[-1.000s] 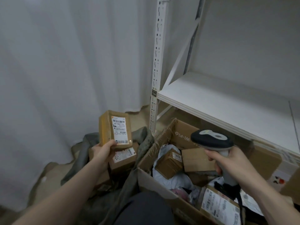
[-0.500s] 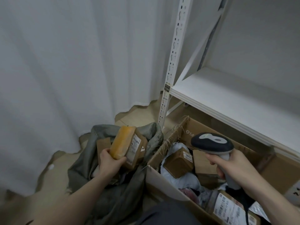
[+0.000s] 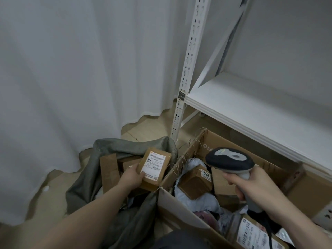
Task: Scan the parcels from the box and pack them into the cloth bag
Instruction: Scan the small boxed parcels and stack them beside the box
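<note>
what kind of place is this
Probably a parcel sorting or storage room. A white metal shelving rack carries a bay tag, a cardboard box holds labelled parcels, and the right hand holds a barcode scanner.

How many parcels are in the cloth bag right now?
3 visible: brown labelled cardboard parcel in the left hand, upright plain carton, another brown box between them. More may be hidden.
</note>
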